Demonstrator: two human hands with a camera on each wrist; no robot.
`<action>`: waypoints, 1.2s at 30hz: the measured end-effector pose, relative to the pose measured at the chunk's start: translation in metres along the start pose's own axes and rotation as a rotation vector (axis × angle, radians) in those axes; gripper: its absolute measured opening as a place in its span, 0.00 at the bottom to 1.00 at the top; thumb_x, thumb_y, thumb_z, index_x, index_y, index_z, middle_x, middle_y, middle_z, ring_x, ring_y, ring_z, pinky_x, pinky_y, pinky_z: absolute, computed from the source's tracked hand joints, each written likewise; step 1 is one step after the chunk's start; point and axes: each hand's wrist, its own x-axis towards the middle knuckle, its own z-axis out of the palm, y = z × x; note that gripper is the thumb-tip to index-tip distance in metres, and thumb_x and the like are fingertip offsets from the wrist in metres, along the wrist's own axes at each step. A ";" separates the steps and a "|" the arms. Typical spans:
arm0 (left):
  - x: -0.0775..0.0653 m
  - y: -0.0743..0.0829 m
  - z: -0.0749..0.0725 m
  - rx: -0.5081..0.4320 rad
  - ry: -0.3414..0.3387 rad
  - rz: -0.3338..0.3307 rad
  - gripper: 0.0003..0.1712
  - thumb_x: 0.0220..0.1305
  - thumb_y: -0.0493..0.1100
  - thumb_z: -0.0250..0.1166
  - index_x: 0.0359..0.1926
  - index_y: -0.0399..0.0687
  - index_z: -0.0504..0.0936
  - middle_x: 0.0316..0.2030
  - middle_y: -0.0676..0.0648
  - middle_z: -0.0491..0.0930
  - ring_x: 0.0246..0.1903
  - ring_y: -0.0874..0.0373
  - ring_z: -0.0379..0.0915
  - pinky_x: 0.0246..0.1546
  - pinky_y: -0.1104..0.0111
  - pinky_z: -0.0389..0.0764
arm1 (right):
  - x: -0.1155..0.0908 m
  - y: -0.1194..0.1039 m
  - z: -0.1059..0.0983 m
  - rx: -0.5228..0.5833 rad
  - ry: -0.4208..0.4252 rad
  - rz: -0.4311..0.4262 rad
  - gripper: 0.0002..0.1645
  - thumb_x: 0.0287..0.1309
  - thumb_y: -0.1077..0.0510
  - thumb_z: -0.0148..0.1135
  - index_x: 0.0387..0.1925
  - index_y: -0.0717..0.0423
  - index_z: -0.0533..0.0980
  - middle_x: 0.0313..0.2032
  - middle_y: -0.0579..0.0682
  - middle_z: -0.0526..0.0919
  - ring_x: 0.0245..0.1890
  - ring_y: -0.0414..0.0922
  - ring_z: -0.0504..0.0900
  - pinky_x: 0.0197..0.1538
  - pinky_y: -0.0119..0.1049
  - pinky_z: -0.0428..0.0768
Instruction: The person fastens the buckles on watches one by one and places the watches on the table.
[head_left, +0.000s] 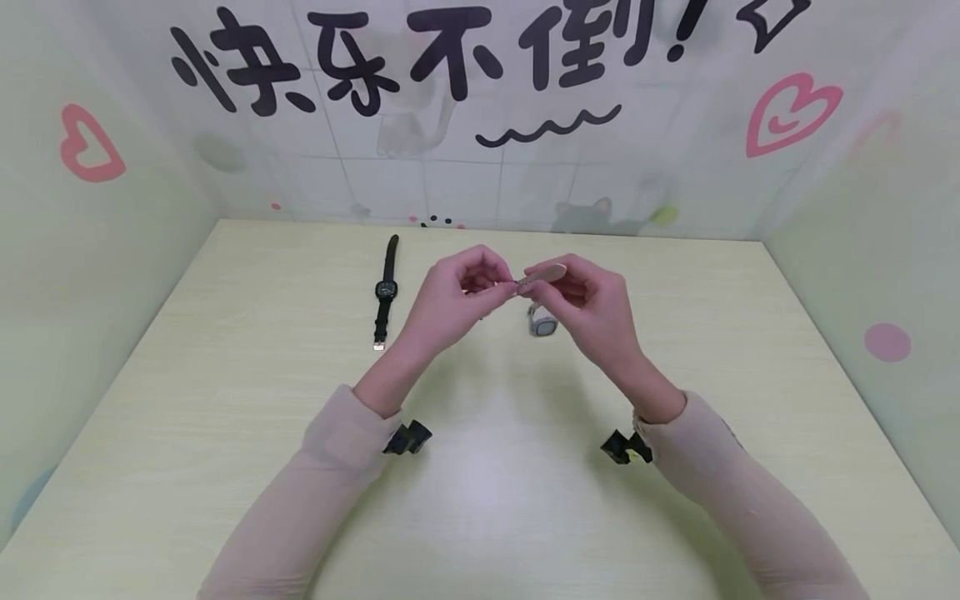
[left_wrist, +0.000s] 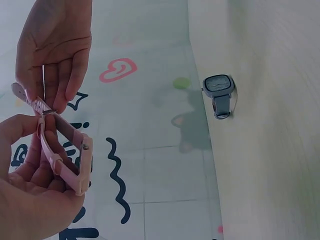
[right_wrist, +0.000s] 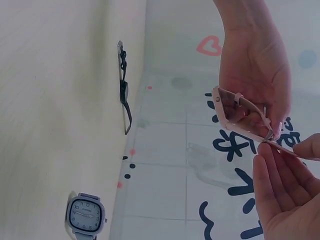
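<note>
A pink wristwatch (left_wrist: 86, 165) is held up above the table, its strap closed into a loop at the metal buckle (left_wrist: 50, 112). My left hand (head_left: 448, 296) pinches the strap beside the buckle between thumb and fingers, with the watch case hanging by the palm in the left wrist view. My right hand (head_left: 598, 304) pinches the strap's free end, whose rounded tip (head_left: 553, 272) sticks out past the thumb. Both hands' fingertips meet near the buckle. In the head view the fingers hide most of the watch.
A grey-blue watch (head_left: 542, 322) with a square face stands on the table (head_left: 480, 500) just below the right hand. Left of the hands, a black watch (head_left: 386, 289) lies stretched out flat. Printed curtains (head_left: 420, 179) enclose the table at the back and sides.
</note>
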 end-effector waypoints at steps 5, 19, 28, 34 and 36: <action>0.002 -0.002 0.000 0.115 0.014 0.003 0.03 0.63 0.37 0.66 0.37 0.45 0.80 0.30 0.48 0.79 0.30 0.56 0.72 0.30 0.72 0.73 | 0.000 0.003 0.001 0.045 -0.011 0.056 0.10 0.63 0.67 0.63 0.44 0.68 0.82 0.39 0.65 0.88 0.36 0.36 0.89 0.44 0.30 0.86; 0.006 -0.006 -0.005 0.169 -0.029 -0.049 0.07 0.62 0.32 0.64 0.38 0.43 0.73 0.33 0.46 0.76 0.33 0.55 0.72 0.33 0.73 0.75 | -0.001 0.010 0.009 -0.046 -0.026 0.015 0.10 0.62 0.67 0.64 0.44 0.67 0.83 0.39 0.61 0.89 0.37 0.39 0.90 0.44 0.29 0.86; 0.004 -0.004 -0.003 0.192 -0.002 -0.030 0.06 0.64 0.36 0.66 0.40 0.43 0.76 0.34 0.46 0.79 0.33 0.56 0.75 0.35 0.71 0.77 | 0.002 0.012 0.005 0.107 -0.021 0.116 0.11 0.63 0.66 0.63 0.45 0.71 0.81 0.40 0.57 0.89 0.37 0.38 0.89 0.44 0.32 0.87; 0.000 -0.002 -0.002 0.226 0.034 -0.033 0.09 0.67 0.42 0.66 0.41 0.45 0.76 0.34 0.47 0.84 0.33 0.56 0.79 0.34 0.69 0.76 | 0.003 0.009 0.001 0.272 0.003 0.191 0.13 0.65 0.66 0.62 0.46 0.75 0.79 0.37 0.42 0.89 0.37 0.38 0.89 0.46 0.35 0.87; -0.001 -0.003 -0.002 0.250 0.045 -0.036 0.09 0.68 0.46 0.66 0.40 0.46 0.76 0.33 0.48 0.85 0.34 0.57 0.79 0.34 0.68 0.75 | 0.003 0.008 0.000 0.290 0.012 0.207 0.15 0.65 0.65 0.62 0.47 0.75 0.78 0.37 0.41 0.89 0.37 0.38 0.89 0.46 0.34 0.86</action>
